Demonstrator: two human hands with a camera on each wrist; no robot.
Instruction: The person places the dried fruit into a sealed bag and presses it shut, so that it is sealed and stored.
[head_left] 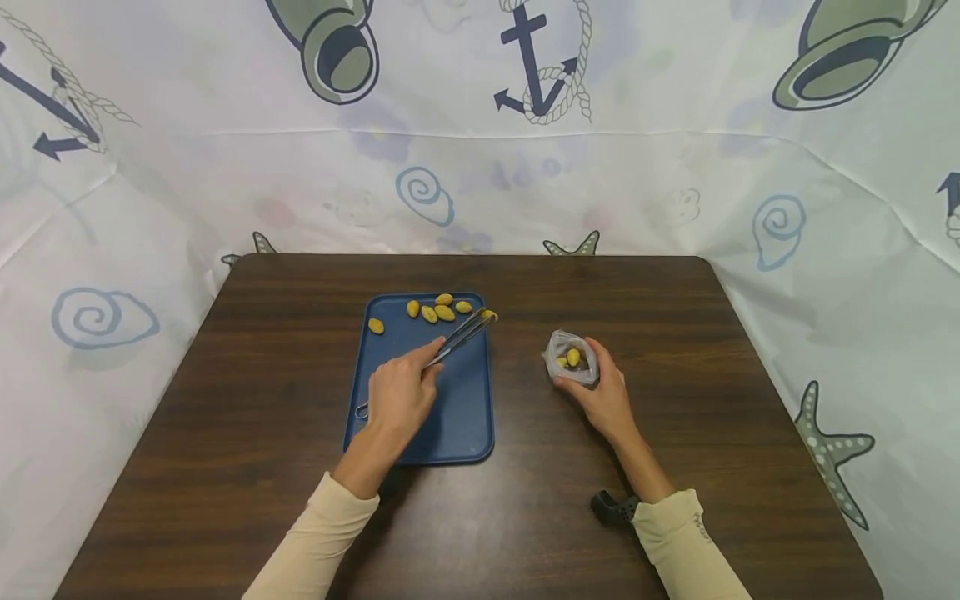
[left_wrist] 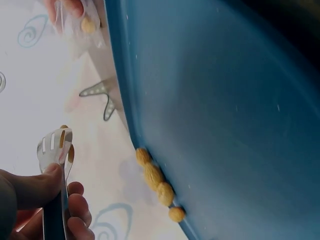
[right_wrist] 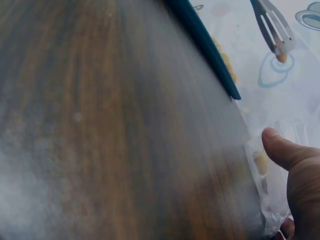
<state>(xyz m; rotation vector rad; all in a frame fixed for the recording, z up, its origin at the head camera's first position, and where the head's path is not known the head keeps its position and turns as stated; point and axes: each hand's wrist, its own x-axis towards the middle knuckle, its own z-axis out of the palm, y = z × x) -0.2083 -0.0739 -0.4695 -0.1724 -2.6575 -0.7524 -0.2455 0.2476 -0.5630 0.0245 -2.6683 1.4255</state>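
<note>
Closing round the metal tongs [head_left: 459,338] near the centre of the frame, the left hand [head_left: 399,390] has a firm grip, thumb pressed on the handle; a single yellowish nut [head_left: 489,315] sits between the tong ends, over the upper right edge of the blue tray [head_left: 450,425]. Right of centre, the right hand [head_left: 606,393] holds the clear plastic bag [head_left: 551,357] by its sides, thumb and fingers around the mouth, with more nuts [head_left: 573,357] inside. The loose nuts [head_left: 445,313] lie along the tray's upper end.

Each nut looks light and hard, its ridged, rounded shell likely to roll or squirt out under an uneven pinch; best taken across its middle, squeezed gently. The tongs seem springy and smooth, surest held midway along the arms. The bag should be limp, easily collapsing, so its rim needs spreading from both sides.
</note>
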